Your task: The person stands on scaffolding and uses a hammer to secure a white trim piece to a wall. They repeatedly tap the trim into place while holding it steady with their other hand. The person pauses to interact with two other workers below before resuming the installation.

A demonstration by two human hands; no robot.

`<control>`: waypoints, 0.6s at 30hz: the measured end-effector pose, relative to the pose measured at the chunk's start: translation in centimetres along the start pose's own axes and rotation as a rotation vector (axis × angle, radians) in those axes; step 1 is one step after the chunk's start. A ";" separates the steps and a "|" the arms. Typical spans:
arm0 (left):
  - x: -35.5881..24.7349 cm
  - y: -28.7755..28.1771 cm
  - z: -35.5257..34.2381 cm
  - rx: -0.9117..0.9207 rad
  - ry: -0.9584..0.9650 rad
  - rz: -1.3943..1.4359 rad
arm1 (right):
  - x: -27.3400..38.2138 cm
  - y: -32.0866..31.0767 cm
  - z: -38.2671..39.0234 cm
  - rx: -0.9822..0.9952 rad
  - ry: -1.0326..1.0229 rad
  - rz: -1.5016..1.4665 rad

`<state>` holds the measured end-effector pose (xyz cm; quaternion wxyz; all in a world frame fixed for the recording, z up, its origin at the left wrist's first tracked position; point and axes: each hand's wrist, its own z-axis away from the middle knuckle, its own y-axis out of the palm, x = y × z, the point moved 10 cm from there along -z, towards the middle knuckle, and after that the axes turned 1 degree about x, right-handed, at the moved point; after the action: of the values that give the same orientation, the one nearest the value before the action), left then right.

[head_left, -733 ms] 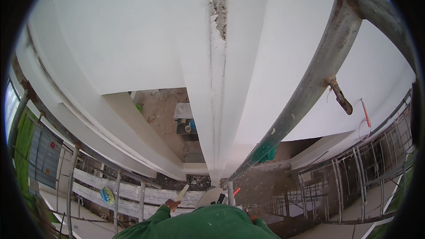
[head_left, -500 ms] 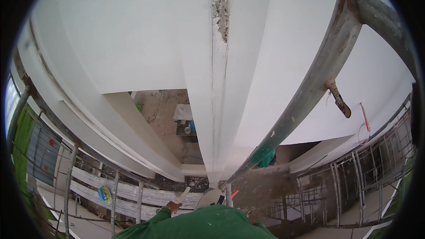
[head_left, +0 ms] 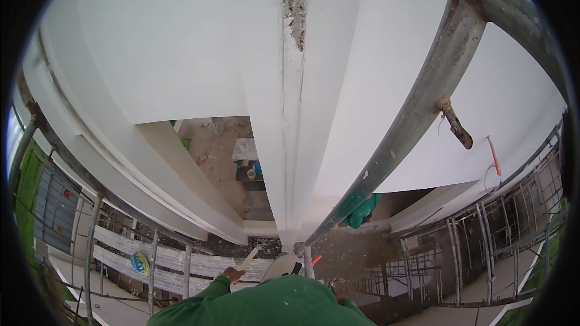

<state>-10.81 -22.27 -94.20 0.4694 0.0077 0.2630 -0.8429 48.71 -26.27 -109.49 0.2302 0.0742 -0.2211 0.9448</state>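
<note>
My left hand (head_left: 232,274), at the bottom left of centre, is closed around one end of a pale, flat, narrow strip (head_left: 248,258), which points up and to the right. Whether it is a scraper or some other tool is too small to tell. Only a sliver of my right hand (head_left: 341,297) shows past my green sleeve, its fingers hidden. Between the hands lies a pale rounded thing with a black patch (head_left: 282,267), partly covered by my green top. Ahead stands a white column (head_left: 291,145) with a groove, rough and broken open near the top.
A thick metal scaffold pipe (head_left: 411,115) slants across the right, with a rusty pin sticking out. Planks (head_left: 175,265) lie low left behind rails, a blue-yellow packet (head_left: 140,264) on them. A person in teal (head_left: 364,211) is visible lower down, through the right opening.
The view has shifted slightly, so the column and pipe sit a little farther left and higher. More of the person in teal shows. My left hand keeps its hold on the pale strip.
</note>
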 end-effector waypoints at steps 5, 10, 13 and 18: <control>0.1 -0.7 0.3 -0.021 -0.004 0.026 | -1.5 1.1 -2.3 0.024 0.012 -0.031; 0.5 -0.1 1.3 -0.025 -0.002 -0.012 | -2.3 0.9 -2.5 0.043 0.008 -0.015; 0.1 0.4 1.5 0.009 -0.019 -0.080 | -3.2 1.3 -2.9 0.043 0.005 -0.018; 0.9 1.5 1.2 0.058 0.023 -0.102 | -3.2 2.3 -3.3 0.062 -0.012 0.002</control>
<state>-9.87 -24.11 -94.06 0.4223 0.0174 0.2437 -0.8729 50.35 -27.90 -114.08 0.2253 0.0867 -0.1931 0.9510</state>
